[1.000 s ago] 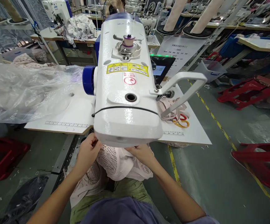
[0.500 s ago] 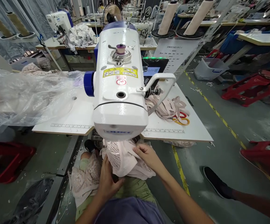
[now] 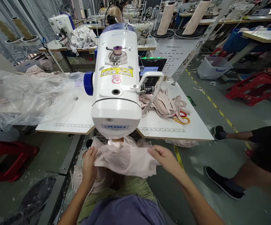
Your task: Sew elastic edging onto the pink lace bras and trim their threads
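Note:
A pale pink lace bra [image 3: 123, 157] is stretched out below the head of a white sewing machine [image 3: 116, 114]. My left hand [image 3: 90, 164] grips its left end, the fingers folded over the edge. At the other end my right hand [image 3: 164, 157] pinches the fabric between thumb and fingers. The machine head hides part of the cloth behind it. More lace fabric [image 3: 100, 179] lies on my lap under the held piece.
Pink straps [image 3: 163, 104] and scissors with red and orange handles [image 3: 182, 118] lie on the white table [image 3: 196, 131]. Clear plastic [image 3: 27, 97] covers the left side. A person's leg [image 3: 250, 184] and red stools [image 3: 252, 87] are at the right.
My hands have moved apart, spreading the bra out flat between them. My left hand has closed on its left end. At the right, a walking person has come further into view.

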Action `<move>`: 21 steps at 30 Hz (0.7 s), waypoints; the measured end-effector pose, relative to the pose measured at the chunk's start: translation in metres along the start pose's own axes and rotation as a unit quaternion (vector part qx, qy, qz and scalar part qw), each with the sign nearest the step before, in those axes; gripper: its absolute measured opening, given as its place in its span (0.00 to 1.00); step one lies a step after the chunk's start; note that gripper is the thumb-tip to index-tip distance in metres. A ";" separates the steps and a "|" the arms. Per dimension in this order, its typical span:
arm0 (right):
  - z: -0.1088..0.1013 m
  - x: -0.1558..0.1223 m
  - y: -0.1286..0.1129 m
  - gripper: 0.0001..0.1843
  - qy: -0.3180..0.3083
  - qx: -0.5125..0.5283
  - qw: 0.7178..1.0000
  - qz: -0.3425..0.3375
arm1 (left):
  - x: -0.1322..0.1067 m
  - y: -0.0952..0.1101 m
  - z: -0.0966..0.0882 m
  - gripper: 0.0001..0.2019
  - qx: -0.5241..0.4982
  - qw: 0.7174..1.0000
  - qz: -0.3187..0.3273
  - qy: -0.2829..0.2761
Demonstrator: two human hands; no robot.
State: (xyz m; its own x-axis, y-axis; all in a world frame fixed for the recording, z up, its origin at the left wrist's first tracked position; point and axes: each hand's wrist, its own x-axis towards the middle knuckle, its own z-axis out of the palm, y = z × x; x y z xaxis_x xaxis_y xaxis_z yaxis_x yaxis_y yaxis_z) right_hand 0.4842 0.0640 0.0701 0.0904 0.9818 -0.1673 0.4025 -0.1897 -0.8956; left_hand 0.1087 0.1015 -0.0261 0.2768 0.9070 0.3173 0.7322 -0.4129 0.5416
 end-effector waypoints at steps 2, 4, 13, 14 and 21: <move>-0.032 -0.014 0.020 0.25 0.058 -0.079 0.995 0.034 | 0.007 0.017 0.000 0.34 0.035 0.998 0.030 0.046; -0.064 -0.028 0.045 0.25 0.089 -0.194 0.974 0.081 | 0.007 0.042 0.013 0.32 0.050 0.997 0.056 0.015; -0.011 -0.015 0.081 0.33 0.020 -0.306 0.952 -0.027 | -0.018 0.052 0.035 0.26 0.025 0.972 -0.045 -0.229; 0.012 -0.010 0.075 0.34 0.015 -0.286 0.956 -0.067 | -0.022 0.037 0.023 0.22 0.051 0.970 -0.100 -0.217; 0.091 0.017 0.064 0.35 -0.106 -0.247 0.961 -0.066 | -0.068 -0.061 -0.047 0.21 0.208 0.874 -0.370 -0.235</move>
State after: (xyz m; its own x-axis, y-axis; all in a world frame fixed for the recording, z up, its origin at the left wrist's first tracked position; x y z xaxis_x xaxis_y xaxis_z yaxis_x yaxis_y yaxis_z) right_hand 0.4290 0.0701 -0.0275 -0.1575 0.9686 -0.1921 0.7858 0.0051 -0.6185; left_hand 0.0158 0.0610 -0.0438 -0.2148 0.8873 -0.4081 0.9552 0.2780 0.1018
